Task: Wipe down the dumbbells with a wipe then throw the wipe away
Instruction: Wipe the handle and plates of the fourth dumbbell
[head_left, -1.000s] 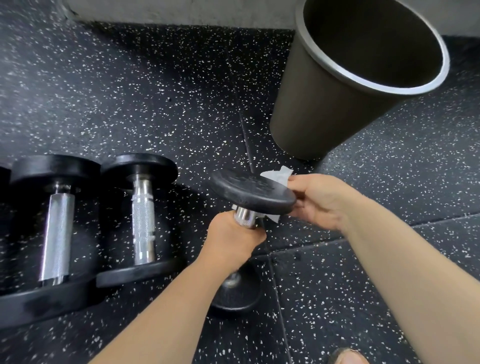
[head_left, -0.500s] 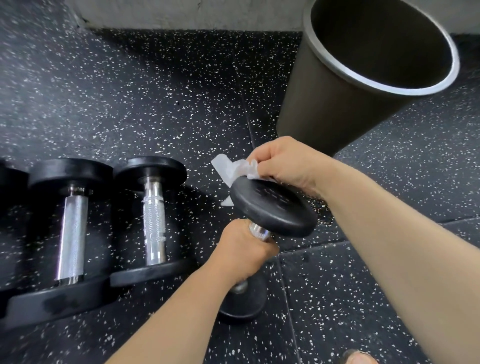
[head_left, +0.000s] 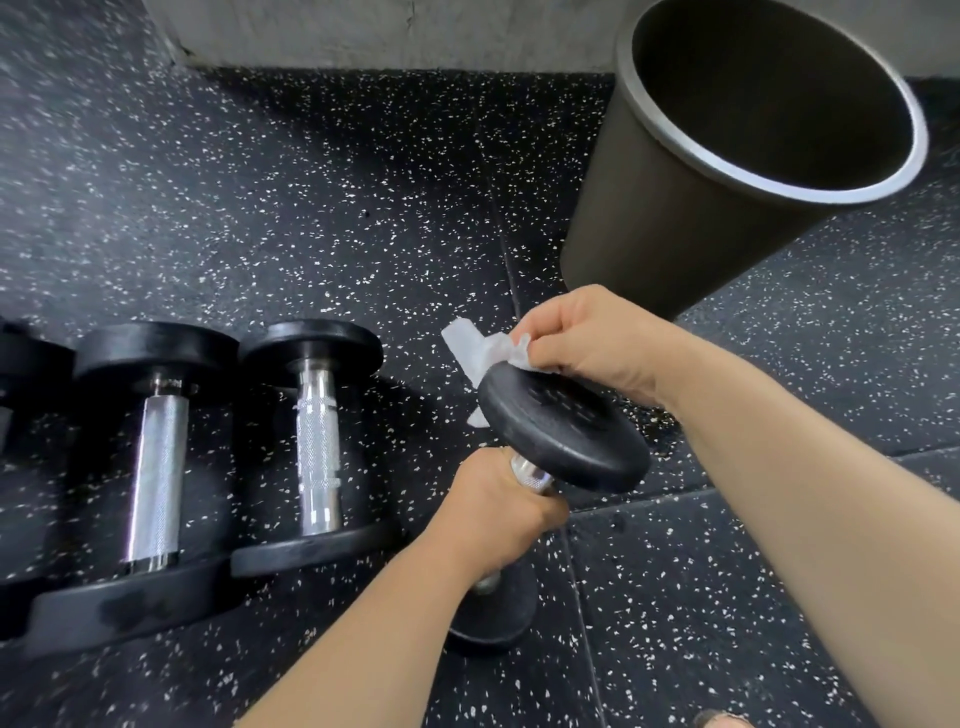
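Rubber flooring (head_left: 311, 208), black with white flecks, carries everything noted. At upper right stands a tall dark bin (head_left: 649, 218), open-topped with a pale metal rim. Nothing shows in the visible part of its interior, and its bottom is hidden. At left, a larger dumbbell (head_left: 156, 457) and a smaller dumbbell (head_left: 317, 441) lie side by side on the floor. Whether either has been wiped cannot be determined from appearance. Between that row and the bin, a held dumbbell (head_left: 561, 436) stands tilted; whether its lower plate rests on the floor cannot be settled. The person's left hand (head_left: 498, 509) is clenched round the chrome handle just below the upper plate. The right hand (head_left: 597, 338) pinches a crumpled white wipe (head_left: 478, 353) against the far edge of that upper plate, with a loose end trailing left. Assessment: wiping is under way on this plate. The handle under the left hand and the lower plate appear outstanding, and the wipe is not yet in the bin nearby.
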